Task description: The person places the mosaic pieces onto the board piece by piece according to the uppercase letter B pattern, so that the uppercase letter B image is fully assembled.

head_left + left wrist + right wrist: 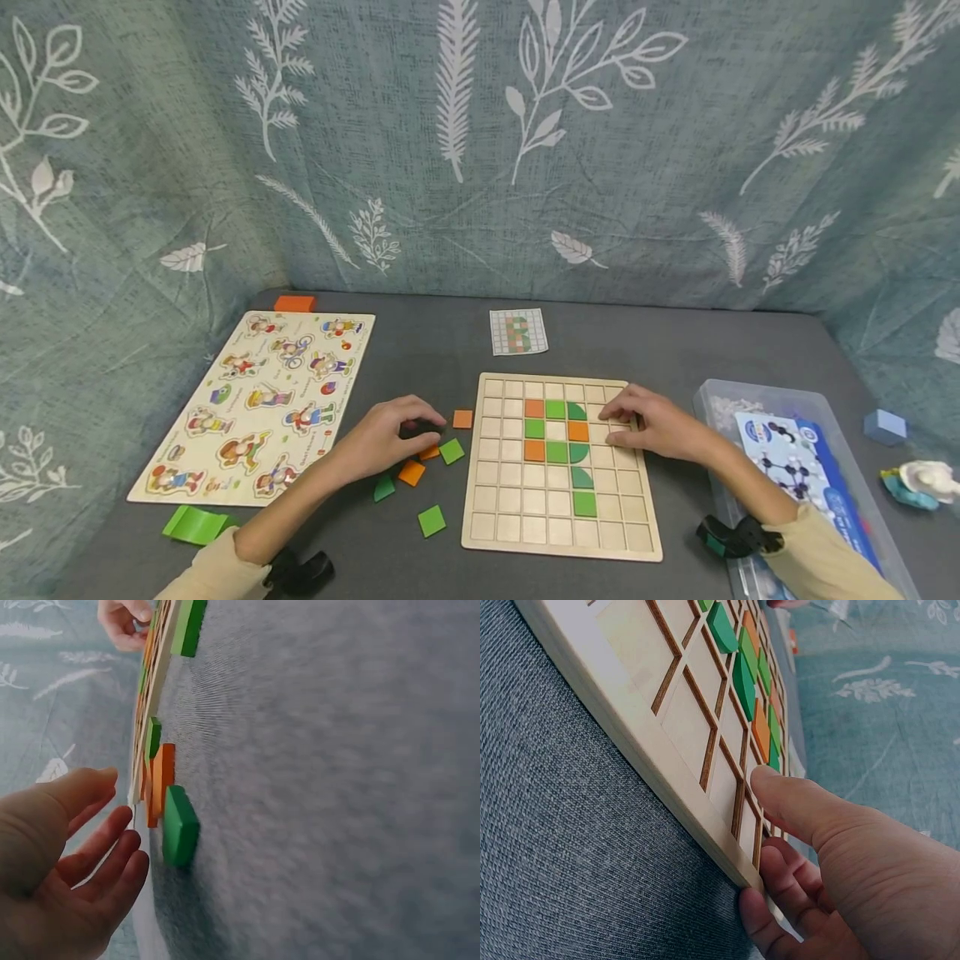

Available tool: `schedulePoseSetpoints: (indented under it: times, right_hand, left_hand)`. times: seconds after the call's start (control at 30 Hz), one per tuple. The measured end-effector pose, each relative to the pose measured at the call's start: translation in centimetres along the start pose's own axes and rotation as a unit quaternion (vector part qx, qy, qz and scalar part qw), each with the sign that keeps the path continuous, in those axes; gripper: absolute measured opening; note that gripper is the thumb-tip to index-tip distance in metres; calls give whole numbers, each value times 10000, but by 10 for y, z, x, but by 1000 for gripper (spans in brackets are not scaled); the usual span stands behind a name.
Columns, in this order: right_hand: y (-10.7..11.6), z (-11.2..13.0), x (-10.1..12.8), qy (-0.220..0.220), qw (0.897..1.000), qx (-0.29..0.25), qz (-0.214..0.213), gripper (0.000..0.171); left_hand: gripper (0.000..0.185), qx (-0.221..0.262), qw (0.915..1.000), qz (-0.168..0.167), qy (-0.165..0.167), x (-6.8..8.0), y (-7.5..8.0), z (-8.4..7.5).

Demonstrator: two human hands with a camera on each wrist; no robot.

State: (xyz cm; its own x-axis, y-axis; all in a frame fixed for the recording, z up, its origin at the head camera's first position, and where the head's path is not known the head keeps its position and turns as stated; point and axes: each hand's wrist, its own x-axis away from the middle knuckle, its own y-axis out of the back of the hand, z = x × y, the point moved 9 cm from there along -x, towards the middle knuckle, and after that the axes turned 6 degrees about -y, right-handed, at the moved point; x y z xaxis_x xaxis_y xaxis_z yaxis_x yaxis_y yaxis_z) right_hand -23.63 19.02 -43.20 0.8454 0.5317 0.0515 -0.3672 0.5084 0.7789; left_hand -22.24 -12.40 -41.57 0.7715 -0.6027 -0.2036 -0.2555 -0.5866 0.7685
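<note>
A wooden grid board (491, 500) lies on the table, with orange, light green and rounded dark green tiles in some of its squares. One orange tile (578, 431) sits near my right hand (652, 425), which rests at the board's right edge with its thumb over the squares. In the right wrist view, the fingertips (759, 911) touch the wooden rim. My left hand (382, 437) hovers beside loose tiles left of the board, fingers relaxed and nothing visible between them. Close to it lie a green tile (452, 452), an orange tile (412, 473) and a dark green rounded tile (180, 825).
Behind the board lies a small pattern card (519, 332). A picture puzzle board (247, 400) is at the left, near a green arched block (197, 525) and an orange block (295, 303). A clear plastic box (772, 386) stands at the right, with a blue block (885, 427) beyond it.
</note>
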Motion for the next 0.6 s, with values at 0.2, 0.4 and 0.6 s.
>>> schedulePoseSetpoints:
  times: [0.2,0.4,0.6]
  right_hand:
    - [1,1,0,2,10000,-4,17,27]
    - [0,1,0,60,10000,-20,15,27]
    - [-1,1,0,61,10000,-16,53,27]
  left_hand:
    - [15,201,9993,209,-230,4,-9,-6]
    - [14,-225,9973,549,-428,2,-23,-16]
    - [13,-668,9955,568,-350,0,-27,-19]
